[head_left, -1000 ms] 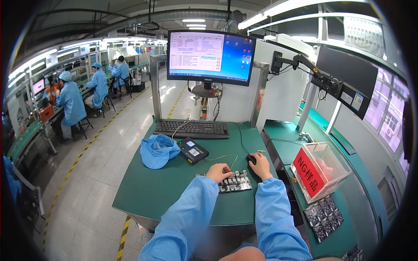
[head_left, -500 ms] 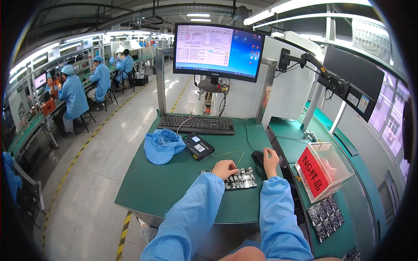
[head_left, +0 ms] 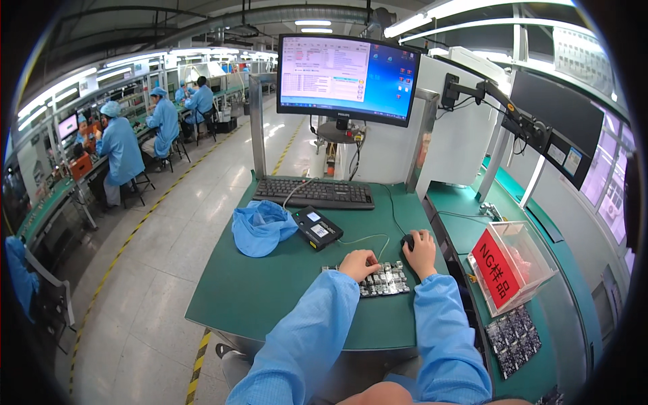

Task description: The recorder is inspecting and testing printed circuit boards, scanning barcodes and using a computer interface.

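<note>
Compared with half a second ago, our right hand (head_left: 422, 251) has settled fully over the black mouse (head_left: 407, 241), fingers curled down over it in a loose grip; earlier it sat a little off the mouse. Our left hand (head_left: 360, 263) has stayed on the far left edge of the tray of small circuit boards (head_left: 383, 280), fingers bent and touching the boards; whether they pinch one, we cannot tell at this size. The tray lies on the green tabletop (head_left: 270, 297), near the front edge, between our two sleeves.

Farther back on the tabletop lie a crumpled blue cap (head_left: 260, 227), a black handheld scanner (head_left: 319, 227) just right of it, and a black keyboard (head_left: 314, 194) below the lit monitor (head_left: 347, 77). To the right stands a clear plastic bin with a red label (head_left: 511, 263), with a dark circuit panel (head_left: 513, 337) nearer us. Far left, people in blue coats (head_left: 121, 152) sit at a long bench along a yellow-striped aisle.
</note>
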{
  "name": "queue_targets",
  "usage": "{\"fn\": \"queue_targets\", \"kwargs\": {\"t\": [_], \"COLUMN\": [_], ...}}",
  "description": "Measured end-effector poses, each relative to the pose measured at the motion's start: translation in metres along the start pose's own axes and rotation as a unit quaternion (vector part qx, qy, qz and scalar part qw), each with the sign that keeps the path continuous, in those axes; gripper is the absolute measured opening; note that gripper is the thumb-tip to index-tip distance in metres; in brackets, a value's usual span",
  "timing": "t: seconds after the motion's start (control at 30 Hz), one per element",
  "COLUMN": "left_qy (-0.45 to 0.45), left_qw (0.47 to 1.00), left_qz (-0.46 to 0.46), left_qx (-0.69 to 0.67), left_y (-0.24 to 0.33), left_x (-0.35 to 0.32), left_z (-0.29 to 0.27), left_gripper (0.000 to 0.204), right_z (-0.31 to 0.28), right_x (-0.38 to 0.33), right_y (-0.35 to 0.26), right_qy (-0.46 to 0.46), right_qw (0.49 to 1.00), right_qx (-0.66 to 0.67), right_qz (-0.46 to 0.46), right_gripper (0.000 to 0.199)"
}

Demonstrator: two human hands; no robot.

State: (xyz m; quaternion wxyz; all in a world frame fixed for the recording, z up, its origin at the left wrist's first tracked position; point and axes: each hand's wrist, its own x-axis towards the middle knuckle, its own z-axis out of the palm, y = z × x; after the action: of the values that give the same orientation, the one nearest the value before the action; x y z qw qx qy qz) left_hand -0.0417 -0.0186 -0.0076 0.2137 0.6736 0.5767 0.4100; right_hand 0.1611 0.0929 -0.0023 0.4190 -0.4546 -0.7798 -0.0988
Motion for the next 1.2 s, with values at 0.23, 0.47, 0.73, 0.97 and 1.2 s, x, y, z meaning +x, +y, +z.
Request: {"fn": "queue_targets", "kwargs": {"t": [0.23,0.47,0.73,0.97,1.2], "left_qy": [0.009,-0.001,-0.003,-0.017,-0.023], "left_qw": [1.000,1.000,1.000,0.999,1.000], "left_qz": [0.000,-0.021,-0.014,-0.027,-0.014], "left_qx": [0.012,-0.005,0.005,-0.006,-0.005], "left_y": [0.007,0.010,0.008,0.013,0.001], "left_x": [-0.005,-0.003,-0.001,-0.005,-0.002], "left_z": [0.005,-0.003,-0.005,-0.002,-0.004], "left_gripper": [0.021,0.021,0.021,0.021,0.024], "right_z": [-0.008,-0.010,-0.012,-0.018,-0.013], "right_x": [-0.006,-0.007,-0.005,-0.006,-0.002], "right_y": [0.005,0.003,-0.001,0.010,0.015], "right_qy": [-0.048,-0.067,-0.060,-0.095,-0.107], "right_qw": [0.997,0.997,0.998,0.994,0.987], "right_qx": [-0.064,-0.026,-0.019,0.035,0.112], "right_qz": [0.002,-0.018,-0.031,-0.043,-0.035], "right_gripper": [0.060,0.060,0.053,0.043,0.039]}}
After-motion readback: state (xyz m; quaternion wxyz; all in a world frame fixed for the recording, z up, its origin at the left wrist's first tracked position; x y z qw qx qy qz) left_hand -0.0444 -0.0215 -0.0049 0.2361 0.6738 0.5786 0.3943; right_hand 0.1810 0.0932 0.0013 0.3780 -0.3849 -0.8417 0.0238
